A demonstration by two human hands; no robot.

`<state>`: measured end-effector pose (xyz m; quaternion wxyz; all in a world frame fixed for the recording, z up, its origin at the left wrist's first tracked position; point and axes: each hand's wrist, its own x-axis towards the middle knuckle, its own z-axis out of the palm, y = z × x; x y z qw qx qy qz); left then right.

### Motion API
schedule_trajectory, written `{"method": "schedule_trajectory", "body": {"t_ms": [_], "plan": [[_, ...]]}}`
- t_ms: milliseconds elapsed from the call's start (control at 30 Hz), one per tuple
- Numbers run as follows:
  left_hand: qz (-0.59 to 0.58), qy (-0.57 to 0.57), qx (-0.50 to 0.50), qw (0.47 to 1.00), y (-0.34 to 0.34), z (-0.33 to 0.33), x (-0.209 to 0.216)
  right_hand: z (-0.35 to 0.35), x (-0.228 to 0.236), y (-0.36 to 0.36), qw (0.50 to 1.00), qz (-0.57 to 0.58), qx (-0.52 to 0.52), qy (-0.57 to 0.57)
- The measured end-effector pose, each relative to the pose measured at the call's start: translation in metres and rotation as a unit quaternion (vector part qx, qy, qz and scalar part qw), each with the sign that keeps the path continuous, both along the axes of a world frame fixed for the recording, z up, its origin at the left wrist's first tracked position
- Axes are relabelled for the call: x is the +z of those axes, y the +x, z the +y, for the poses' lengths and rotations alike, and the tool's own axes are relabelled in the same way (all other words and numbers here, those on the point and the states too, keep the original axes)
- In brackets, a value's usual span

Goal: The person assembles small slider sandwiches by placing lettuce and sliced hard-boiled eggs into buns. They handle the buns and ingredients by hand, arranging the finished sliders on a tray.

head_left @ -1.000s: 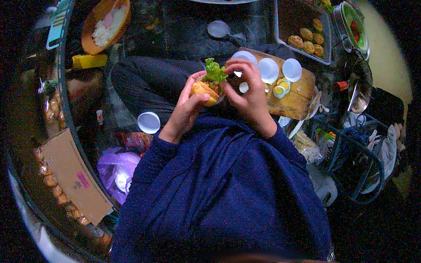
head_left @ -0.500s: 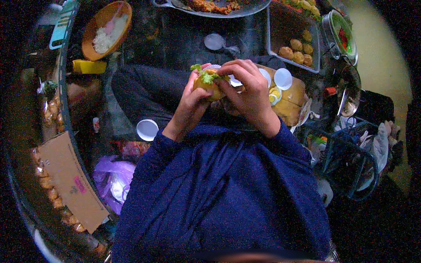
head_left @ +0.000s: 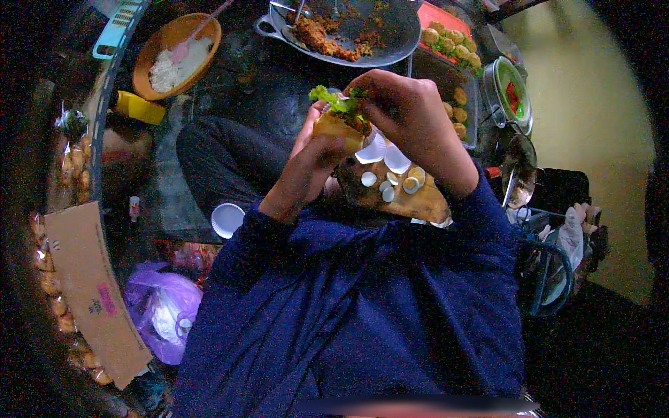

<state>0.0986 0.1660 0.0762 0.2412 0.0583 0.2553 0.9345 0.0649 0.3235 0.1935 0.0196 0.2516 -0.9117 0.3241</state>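
Observation:
My left hand [head_left: 310, 157] is wrapped round a small filled bun [head_left: 338, 129], which tilts upward in front of me. Bright green lettuce [head_left: 334, 102] sticks out of its top. My right hand [head_left: 411, 104] is bent over the bun, its fingertips pinched together at a leafy piece beside the filling. White paper cups [head_left: 396, 159] lie under my right wrist. Slices of boiled egg [head_left: 412, 184] are scattered on a wooden board [head_left: 425, 203] below them. Another white paper cup [head_left: 228, 220] sits left of my left forearm.
A wok [head_left: 397, 49] of reddish-brown filling stands ahead. Far left is an orange bowl [head_left: 145, 66] with white food. Round buns [head_left: 459, 113] sit in a clear tub at right, near a green-lined pot [head_left: 504, 83]. Cardboard [head_left: 94, 292] and a purple bag [head_left: 160, 299] lie at left.
My view has shifted, bringing more of the wok into sight. The bun tilts more, and my right hand has risen from its side to the lettuce. More egg slices show on the board.

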Motion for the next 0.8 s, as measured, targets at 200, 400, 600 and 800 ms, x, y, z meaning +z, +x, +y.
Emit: {"method": "schedule_trajectory", "body": {"t_ms": [200,400,600,800], "plan": [[-0.020,0.019,0.014,1.000,-0.001,-0.004,0.012,-0.010,0.017,-0.006,0.995,-0.008,0.017,0.095],[0.074,-0.053,0.034,0.995,-0.003,-0.004,0.010,-0.011,0.019,0.000,0.992,-0.002,0.018,0.125],[0.038,-0.032,0.061,0.997,0.007,0.000,0.011,-0.012,0.014,0.009,0.996,-0.009,0.004,0.092],[0.040,0.037,0.043,0.998,0.009,0.000,0.010,-0.013,0.023,0.012,0.990,0.046,-0.008,0.136]]}}
